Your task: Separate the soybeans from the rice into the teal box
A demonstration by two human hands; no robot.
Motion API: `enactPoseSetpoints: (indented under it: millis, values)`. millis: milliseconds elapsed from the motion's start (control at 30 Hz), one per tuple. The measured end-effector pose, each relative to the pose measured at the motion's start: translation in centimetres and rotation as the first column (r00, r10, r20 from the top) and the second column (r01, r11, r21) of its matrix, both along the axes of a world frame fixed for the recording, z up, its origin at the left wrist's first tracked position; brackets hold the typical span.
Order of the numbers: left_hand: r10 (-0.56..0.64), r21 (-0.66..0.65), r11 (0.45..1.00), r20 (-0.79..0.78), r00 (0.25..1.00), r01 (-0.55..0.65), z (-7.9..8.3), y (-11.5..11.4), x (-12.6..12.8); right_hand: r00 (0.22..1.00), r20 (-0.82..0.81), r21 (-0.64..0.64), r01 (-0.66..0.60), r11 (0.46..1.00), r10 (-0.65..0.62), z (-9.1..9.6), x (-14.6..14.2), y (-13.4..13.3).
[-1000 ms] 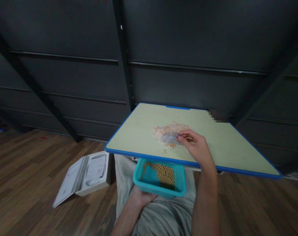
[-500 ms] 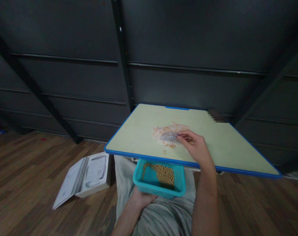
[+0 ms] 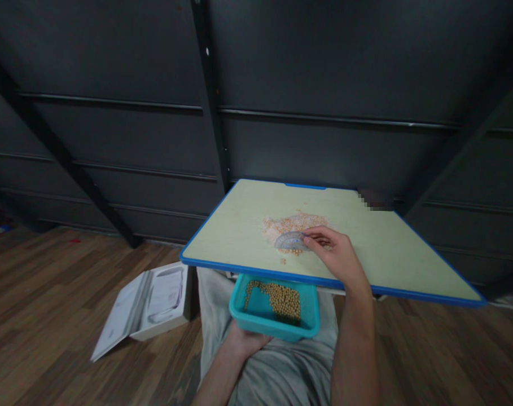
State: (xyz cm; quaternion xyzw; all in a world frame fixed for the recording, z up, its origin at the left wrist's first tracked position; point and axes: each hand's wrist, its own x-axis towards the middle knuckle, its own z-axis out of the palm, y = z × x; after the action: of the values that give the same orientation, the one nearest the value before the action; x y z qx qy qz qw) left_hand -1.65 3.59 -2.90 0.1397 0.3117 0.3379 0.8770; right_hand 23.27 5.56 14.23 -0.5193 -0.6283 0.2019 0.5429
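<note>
Pinched in my right hand (image 3: 330,245) is a clear plastic protractor (image 3: 288,241), its curved edge toward the left. It lies over a spread of white grains and yellowish beans (image 3: 301,221) on the pale board (image 3: 231,225). Several beans sit just below the protractor, near the board's front edge. Under that edge, my left hand (image 3: 248,340) supports a turquoise plastic basket (image 3: 273,327) from below, over my lap; most of its fingers are hidden. Round tan beans (image 3: 285,301) fill the basket's right part and trail along its back.
An open white box (image 3: 167,296) with papers inside stands on the wooden floor (image 3: 61,299) to the left. Behind the board rises a dark panelled wall (image 3: 307,84). A dark, pixelated object (image 3: 377,200) is by the board's back right corner.
My right hand has brought the protractor slightly toward me and to the left, over the beans at the near side. My left hand and the basket stay about where they were.
</note>
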Motion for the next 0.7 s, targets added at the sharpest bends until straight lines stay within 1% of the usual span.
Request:
enactPoseSetpoints:
  millis: [167,367,533,700]
  values:
    - [0.031,-0.054,0.998,0.051,0.998,-0.028,-0.45,0.06,-0.05,1.000,-0.014,-0.011,-0.018,1.000,0.018,0.03,-0.06,-0.01]
    - [0.005,-0.038,0.999,0.051,0.999,-0.003,-0.56,0.18,-0.03,0.999,-0.014,-0.027,-0.036,0.999,0.035,0.18,-0.13,-0.06]
    - [-0.002,-0.026,1.000,0.102,0.995,0.005,-0.99,0.24,-0.04,0.999,-0.012,-0.023,-0.045,0.999,0.045,0.34,-0.24,-0.12]
    - [0.007,-0.043,0.999,0.076,0.997,-0.004,-0.96,0.25,-0.09,0.999,-0.021,-0.034,-0.045,0.998,0.044,0.32,-0.27,-0.12]
